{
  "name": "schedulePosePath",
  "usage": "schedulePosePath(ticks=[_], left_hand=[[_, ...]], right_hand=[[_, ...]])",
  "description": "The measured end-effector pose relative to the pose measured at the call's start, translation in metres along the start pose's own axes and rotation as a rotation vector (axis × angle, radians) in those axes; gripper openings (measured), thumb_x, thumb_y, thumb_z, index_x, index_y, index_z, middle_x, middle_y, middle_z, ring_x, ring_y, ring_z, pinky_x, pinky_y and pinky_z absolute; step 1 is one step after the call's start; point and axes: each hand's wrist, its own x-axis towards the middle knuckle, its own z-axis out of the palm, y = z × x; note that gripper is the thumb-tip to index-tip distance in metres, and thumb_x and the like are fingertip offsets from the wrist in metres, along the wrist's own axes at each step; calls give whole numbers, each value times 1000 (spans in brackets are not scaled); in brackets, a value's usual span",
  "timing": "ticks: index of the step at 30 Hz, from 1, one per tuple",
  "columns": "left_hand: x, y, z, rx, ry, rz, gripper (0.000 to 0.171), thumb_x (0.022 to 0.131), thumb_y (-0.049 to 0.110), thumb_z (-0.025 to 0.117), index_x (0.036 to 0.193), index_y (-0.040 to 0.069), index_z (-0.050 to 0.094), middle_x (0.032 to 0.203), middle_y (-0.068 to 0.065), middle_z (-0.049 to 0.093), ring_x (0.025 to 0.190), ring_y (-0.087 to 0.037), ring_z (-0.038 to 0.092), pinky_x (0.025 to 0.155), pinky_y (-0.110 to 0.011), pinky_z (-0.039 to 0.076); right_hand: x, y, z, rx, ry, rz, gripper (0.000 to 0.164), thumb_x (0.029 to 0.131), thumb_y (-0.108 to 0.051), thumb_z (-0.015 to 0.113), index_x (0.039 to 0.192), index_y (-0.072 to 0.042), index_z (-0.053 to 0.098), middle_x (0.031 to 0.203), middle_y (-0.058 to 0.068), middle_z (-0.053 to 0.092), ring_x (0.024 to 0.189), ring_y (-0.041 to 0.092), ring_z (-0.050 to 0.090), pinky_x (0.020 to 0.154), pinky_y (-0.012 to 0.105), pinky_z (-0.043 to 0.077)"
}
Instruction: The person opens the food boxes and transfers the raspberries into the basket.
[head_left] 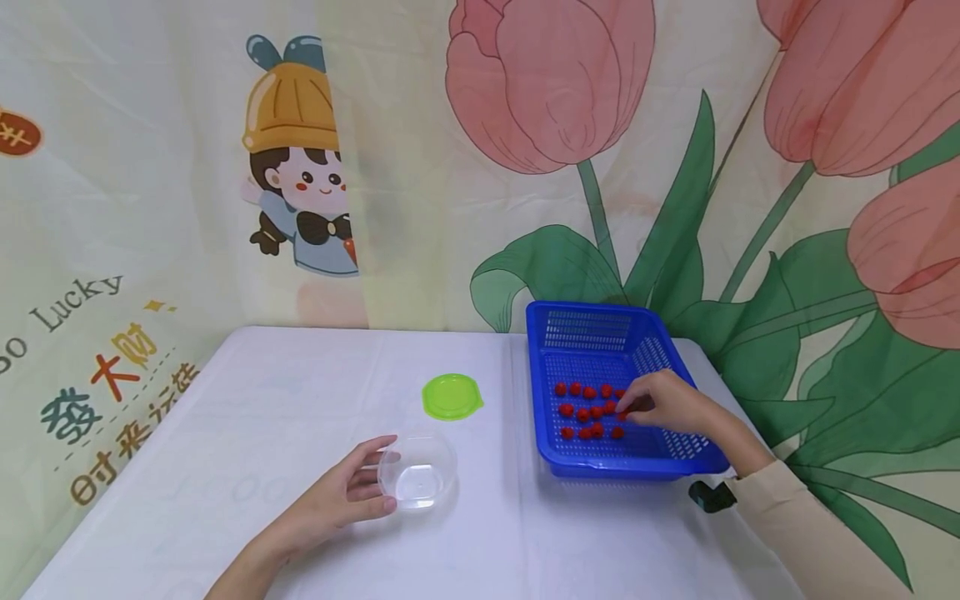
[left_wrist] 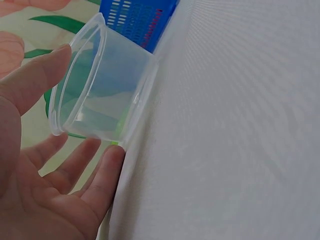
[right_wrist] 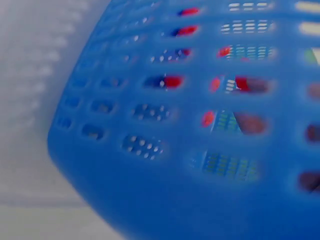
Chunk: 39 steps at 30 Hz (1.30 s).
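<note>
A clear round plastic tub (head_left: 417,472) stands on the white table. My left hand (head_left: 352,492) holds it from the left, thumb on one side and fingers on the other. In the left wrist view the thumb tip lies at the rim of the tub (left_wrist: 107,85) and the fingertips are along its opposite side. My right hand (head_left: 663,404) reaches over the right wall of a blue plastic basket (head_left: 551,454). Its thumb and fingertips pinch a small red ball (head_left: 622,415). Several more red balls (head_left: 582,414) lie in rows on the basket floor. Through the basket's slotted wall (right_wrist: 165,190) the right wrist view shows red bits and fingers.
A bright green lid (head_left: 452,397) with a tab lies flat behind the tub. Behind the table hangs a cloth backdrop (head_left: 405,167) printed with tulips and a cartoon figure. A small black object (head_left: 712,497) is at the right sleeve's cuff.
</note>
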Motion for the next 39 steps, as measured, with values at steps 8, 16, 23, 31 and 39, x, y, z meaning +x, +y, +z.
schedulePosePath(ticks=[8, 16, 23, 31, 39], left_hand=[[1, -1, 0, -5, 8, -15, 88, 95, 15, 81, 166, 19, 29, 160, -21, 41, 141, -39, 53, 101, -22, 53], [1, -1, 0, 5, 11, -12, 88, 95, 16, 81, 166, 20, 29, 160, -21, 41, 142, -40, 53, 101, -21, 53], [1, 0, 0, -5, 9, -15, 88, 95, 15, 81, 166, 20, 30, 160, -21, 40, 142, -41, 53, 101, -22, 53], [3, -1, 0, -11, 2, -14, 88, 95, 14, 81, 166, 20, 30, 160, -21, 40, 142, -41, 52, 101, -22, 53], [2, -1, 0, -18, 0, -25, 88, 96, 13, 80, 167, 18, 28, 161, -21, 40, 143, -40, 52, 101, -22, 53]], right_hand=[[-2, 9, 4, -16, -32, 51, 14, 92, 2, 78, 104, -4, 83, 97, 1, 78, 86, 9, 72, 78, 26, 63], [0, 14, 9, -49, -54, 58, 13, 91, 3, 79, 101, -4, 83, 96, 1, 78, 85, 10, 71, 77, 28, 63], [3, 16, 15, -58, -75, 65, 12, 92, 3, 78, 101, -3, 83, 96, 3, 78, 84, 10, 71, 77, 28, 63], [3, 15, 17, -63, -102, 99, 13, 90, 4, 79, 99, -5, 83, 94, 2, 78, 82, 10, 70, 76, 30, 64], [4, 14, 18, -61, -132, 130, 14, 90, 3, 79, 100, -6, 84, 94, 1, 79, 83, 8, 70, 77, 29, 63]])
